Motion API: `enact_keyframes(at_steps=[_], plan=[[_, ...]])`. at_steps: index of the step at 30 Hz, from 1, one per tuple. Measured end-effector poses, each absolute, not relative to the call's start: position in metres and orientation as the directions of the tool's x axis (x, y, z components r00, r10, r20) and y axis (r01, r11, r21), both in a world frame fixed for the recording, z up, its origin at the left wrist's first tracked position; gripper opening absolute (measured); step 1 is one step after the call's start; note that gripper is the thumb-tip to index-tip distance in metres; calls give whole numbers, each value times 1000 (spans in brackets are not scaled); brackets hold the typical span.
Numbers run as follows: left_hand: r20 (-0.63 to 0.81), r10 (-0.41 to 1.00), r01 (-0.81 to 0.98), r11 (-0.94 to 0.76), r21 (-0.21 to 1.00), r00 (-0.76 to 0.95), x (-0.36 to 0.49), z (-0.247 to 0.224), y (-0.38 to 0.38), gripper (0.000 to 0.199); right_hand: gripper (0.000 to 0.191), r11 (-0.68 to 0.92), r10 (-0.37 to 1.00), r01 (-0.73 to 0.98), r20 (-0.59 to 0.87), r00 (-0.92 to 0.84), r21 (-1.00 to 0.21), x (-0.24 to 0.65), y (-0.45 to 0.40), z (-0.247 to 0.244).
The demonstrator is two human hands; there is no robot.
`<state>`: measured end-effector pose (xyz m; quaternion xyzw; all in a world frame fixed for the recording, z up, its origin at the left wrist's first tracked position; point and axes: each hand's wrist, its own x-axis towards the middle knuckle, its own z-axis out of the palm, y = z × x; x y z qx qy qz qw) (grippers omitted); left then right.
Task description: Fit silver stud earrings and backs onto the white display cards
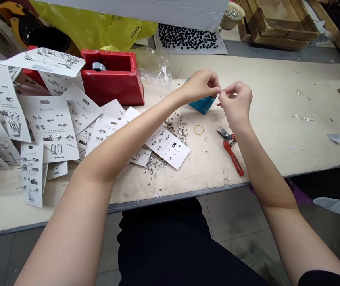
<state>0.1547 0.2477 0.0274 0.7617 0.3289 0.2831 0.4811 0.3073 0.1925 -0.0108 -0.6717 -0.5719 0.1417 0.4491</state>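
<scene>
My left hand point(202, 85) and my right hand point(237, 99) meet fingertip to fingertip above the table, both pinched closed. Whatever lies between their fingertips is too small to make out. Behind and below my left hand stands a blue-green object point(203, 105), partly hidden by it. Red-handled pliers point(232, 153) lie just below my right hand, beside a yellow rubber band point(198, 129). Small metal pieces point(177, 129) are scattered to the left of the band. A white earring card point(170, 147) lies at their edge, partly behind my left forearm.
Several earring cards point(50, 125) are heaped on the left. A red tape dispenser point(113, 85) stands behind them. At the back are a tray of black pieces point(187, 39) and wooden trays point(285, 24). The table's front edge point(178, 201) crosses below my forearms.
</scene>
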Motion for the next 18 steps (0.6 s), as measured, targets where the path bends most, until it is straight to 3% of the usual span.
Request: enact_keyframes(at_steps=[13,18], plan=[[132,753,201,-334,921,645,152,28,246,20,15,93,897,658,350,270,-747,324,180,-9],[144,752,164,-319,934,643,152,27,247,19,11,137,922,706,350,165,-694,331,152,-1]])
